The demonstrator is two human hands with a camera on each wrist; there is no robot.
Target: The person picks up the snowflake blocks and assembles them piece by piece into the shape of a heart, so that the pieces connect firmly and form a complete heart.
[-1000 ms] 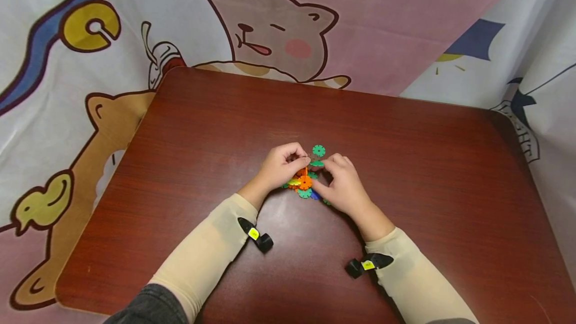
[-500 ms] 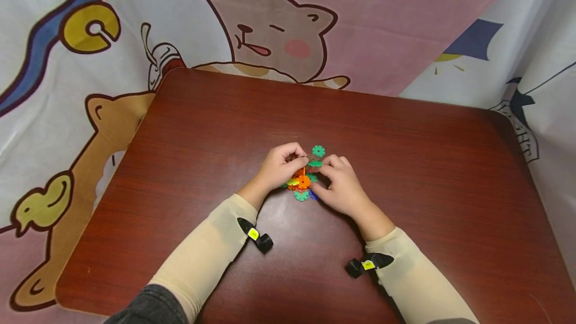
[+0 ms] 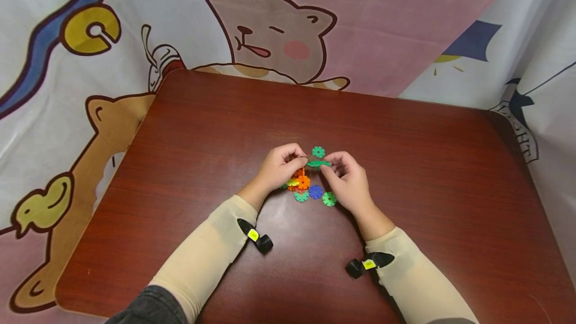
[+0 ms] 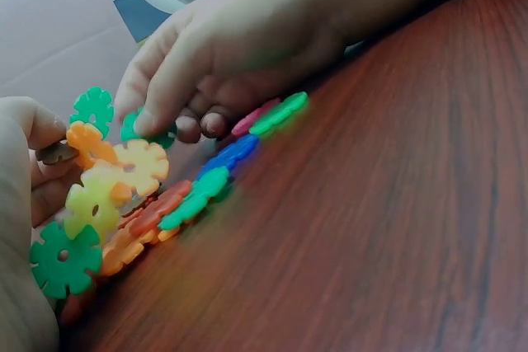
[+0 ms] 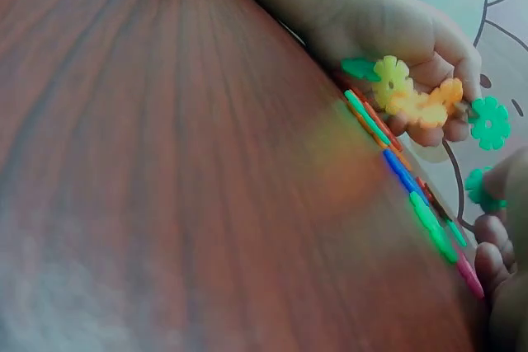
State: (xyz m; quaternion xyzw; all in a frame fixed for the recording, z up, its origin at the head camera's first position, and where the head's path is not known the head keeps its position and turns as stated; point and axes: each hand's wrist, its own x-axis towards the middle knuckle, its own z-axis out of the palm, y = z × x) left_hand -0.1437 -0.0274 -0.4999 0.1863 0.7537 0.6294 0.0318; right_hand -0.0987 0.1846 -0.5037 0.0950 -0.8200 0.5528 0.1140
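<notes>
My left hand (image 3: pixel 280 168) pinches a cluster of joined, notched plastic discs. In the left wrist view it contains a brown disc (image 4: pixel 56 152) at the fingertips, orange discs (image 4: pixel 142 168), a yellow disc (image 4: pixel 92 205) and a green disc (image 4: pixel 62 260). Another green disc (image 5: pixel 492 123) stands at the cluster's far end. Between thumb and fingers, my right hand (image 3: pixel 350 180) pinches a separate-looking green disc (image 5: pixel 476 188), close to that end. Whether the two touch is unclear.
Loose discs lie on the brown table (image 3: pixel 216 129) below the hands, among them a blue disc (image 3: pixel 316 192), a bright green disc (image 3: pixel 329 199) and a pink disc (image 4: pixel 254 117). A printed cloth (image 3: pixel 382 24) hangs behind the table.
My right hand's thumb and fingers have shifted up and slightly right, uncovering the blue and bright green discs on the table. The left hand has stayed nearly still with its cluster.
</notes>
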